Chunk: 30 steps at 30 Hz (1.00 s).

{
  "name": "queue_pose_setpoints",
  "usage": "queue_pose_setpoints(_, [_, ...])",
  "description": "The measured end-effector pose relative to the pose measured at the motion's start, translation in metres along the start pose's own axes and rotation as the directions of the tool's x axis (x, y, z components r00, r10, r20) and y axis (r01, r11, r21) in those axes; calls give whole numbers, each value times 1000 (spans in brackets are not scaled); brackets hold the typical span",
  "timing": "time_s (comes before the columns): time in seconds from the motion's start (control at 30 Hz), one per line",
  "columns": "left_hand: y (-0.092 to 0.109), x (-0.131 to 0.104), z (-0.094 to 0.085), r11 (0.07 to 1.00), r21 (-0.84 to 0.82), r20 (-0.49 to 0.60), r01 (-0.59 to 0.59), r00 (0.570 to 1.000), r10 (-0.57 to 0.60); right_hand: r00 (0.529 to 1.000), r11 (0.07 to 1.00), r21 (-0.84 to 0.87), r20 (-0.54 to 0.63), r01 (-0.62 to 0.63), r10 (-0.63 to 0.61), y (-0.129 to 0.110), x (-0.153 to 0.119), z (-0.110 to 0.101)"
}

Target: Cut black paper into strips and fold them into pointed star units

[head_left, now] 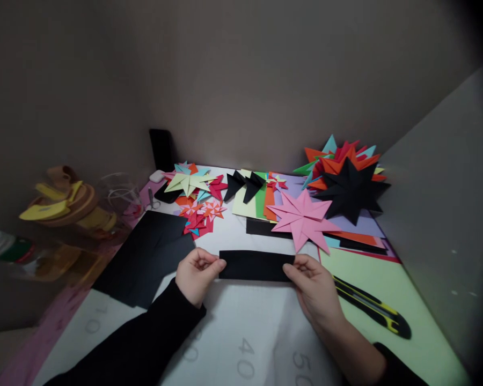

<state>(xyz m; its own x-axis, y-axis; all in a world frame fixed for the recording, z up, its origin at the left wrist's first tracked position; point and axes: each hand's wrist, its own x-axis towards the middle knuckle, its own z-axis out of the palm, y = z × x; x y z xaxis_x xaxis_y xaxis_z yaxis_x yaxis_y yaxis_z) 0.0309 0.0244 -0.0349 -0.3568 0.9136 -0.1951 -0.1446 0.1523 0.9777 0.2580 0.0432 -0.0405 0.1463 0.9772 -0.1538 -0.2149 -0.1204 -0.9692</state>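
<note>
Stretched between my hands is a black paper strip [254,266], lying level above the white numbered mat [233,316]. My left hand [197,274] pinches its left end between thumb and fingers. At the right end, my right hand [312,281] grips it in the same way. Just beyond the strip lies a pink folded paper star [304,217]. Black paper sheets [145,257] are spread to the left of my left hand. A black and yellow utility knife [372,306] rests beside my right hand on pale green paper [414,332].
Folded paper stars [189,181] and small black folded pieces [244,185] lie at the back. A pile of large stars with a black one [352,187] stands back right. Left are a phone [161,149], small scissors [152,199], a lidded cup [70,206] and a bottle [14,249].
</note>
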Motion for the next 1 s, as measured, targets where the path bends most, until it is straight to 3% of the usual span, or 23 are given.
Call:
queue_pose_setpoints(0.53, [2,2,1,999,38,-70,-22,997,25,999,1000,9,34,-1,1,3,3,-1])
queue_pose_setpoints(1.0, [2,3,2,998,50,-61,-24,998,27,999,999,38,42,-14,12,1,4,1])
